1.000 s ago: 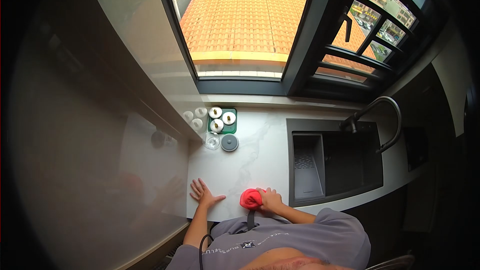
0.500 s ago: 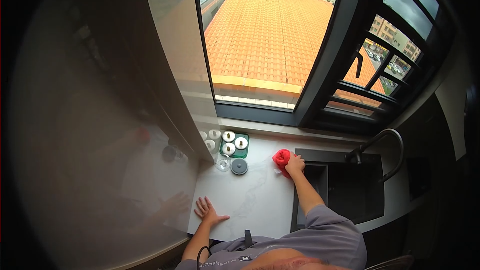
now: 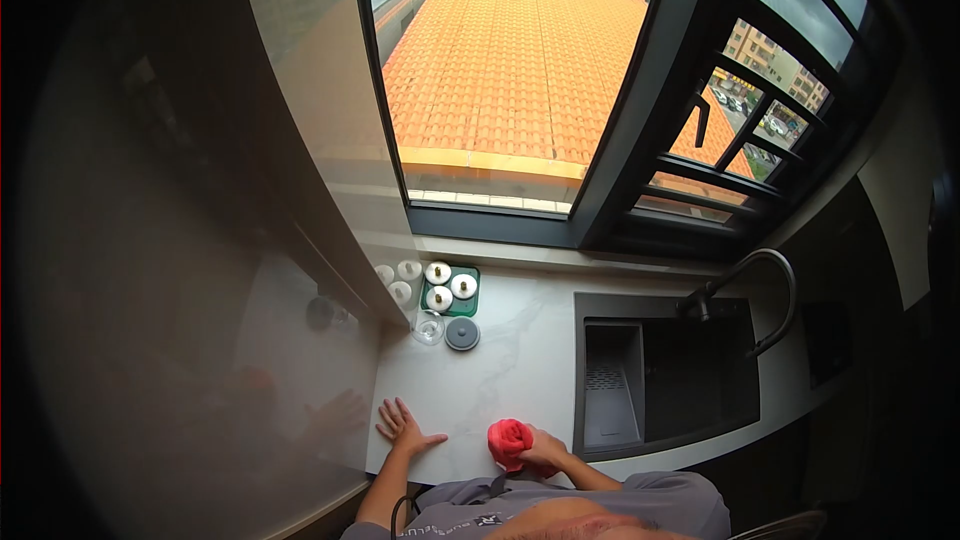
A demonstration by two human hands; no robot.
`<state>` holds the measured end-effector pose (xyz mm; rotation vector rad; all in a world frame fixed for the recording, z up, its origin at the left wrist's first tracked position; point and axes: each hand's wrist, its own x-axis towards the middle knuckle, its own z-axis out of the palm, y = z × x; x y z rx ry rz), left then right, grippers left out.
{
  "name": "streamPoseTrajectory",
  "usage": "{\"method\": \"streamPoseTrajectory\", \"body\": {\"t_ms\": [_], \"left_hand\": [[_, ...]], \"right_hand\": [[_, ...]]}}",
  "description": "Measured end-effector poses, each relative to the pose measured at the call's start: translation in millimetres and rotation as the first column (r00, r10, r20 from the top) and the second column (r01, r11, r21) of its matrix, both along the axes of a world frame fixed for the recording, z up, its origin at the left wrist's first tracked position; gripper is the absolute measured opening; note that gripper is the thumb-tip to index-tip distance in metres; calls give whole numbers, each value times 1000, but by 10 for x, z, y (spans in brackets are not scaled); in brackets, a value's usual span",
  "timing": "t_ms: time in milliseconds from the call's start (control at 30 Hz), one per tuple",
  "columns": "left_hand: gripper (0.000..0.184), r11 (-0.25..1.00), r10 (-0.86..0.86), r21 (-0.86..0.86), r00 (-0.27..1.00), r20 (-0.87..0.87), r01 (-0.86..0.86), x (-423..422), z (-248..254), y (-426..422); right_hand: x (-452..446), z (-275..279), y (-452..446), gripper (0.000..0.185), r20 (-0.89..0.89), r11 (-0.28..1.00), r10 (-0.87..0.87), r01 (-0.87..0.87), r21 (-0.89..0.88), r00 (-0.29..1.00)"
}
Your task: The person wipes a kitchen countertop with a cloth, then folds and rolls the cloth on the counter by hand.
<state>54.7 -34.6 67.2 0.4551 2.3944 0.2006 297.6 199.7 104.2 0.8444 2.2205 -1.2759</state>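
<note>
My right hand (image 3: 544, 449) is closed on a bunched red cloth (image 3: 511, 439) near the front edge of the white countertop (image 3: 480, 380). Some of its fingers are hidden behind the folds. My left hand (image 3: 405, 429) rests with fingers spread on the counter's left side, near the glossy side panel, holding nothing. Farther back stand a green tray (image 3: 465, 272) with three white-lidded containers (image 3: 438, 298), a grey round lid (image 3: 462, 333) and a clear glass dish (image 3: 429, 327).
To the right is a dark sink (image 3: 700, 385) with a drainer insert (image 3: 612, 390) in its left part. A curved black faucet (image 3: 790, 290) rises behind it. A glossy panel (image 3: 300, 360) bounds the left side, and a window frame (image 3: 490, 225) lies at the back.
My right hand has brought the red cloth from beside the sink's back left corner toward me, to the counter's front edge. My left hand stays in place. The view has shifted slightly.
</note>
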Motion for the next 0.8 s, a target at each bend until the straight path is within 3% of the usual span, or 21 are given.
{"method": "streamPoseTrajectory", "body": {"t_ms": [133, 167, 200, 300, 400, 567, 700, 800], "left_hand": [[163, 1000, 2, -18, 1000, 21, -1, 32, 48, 37], [163, 1000, -2, -19, 1000, 17, 3, -5, 68, 34], [163, 1000, 1, -23, 1000, 5, -1, -31, 70, 46], [163, 999, -4, -37, 1000, 19, 4, -43, 28, 27], [162, 1000, 8, -22, 1000, 19, -8, -15, 11, 43], [161, 1000, 20, -16, 1000, 17, -20, 20, 101, 45], [161, 1000, 26, 0, 1000, -14, -26, 10, 84, 51], [161, 1000, 22, -9, 1000, -16, -22, 6, 92, 61]], "right_hand": [[-27, 386, 944, 82, 72, 937, -271, 246, 249, 960], [-47, 168, 1184, 82, 48, 888, -354, 320, 331, 934], [-235, 383, 1335, 84, 79, 839, -421, 355, 412, 904], [-679, 194, 1885, 84, 83, 784, -477, 380, 491, 875], [-1221, 31, 2154, 81, -75, 618, -596, 516, 594, 800], [-1431, 112, 2034, 79, -95, 686, -346, 321, 653, 933], [-980, 176, 1180, 81, -132, 748, -13, 97, 656, 991], [-456, 252, 481, 82, -159, 772, 224, -76, 631, 961]]}}
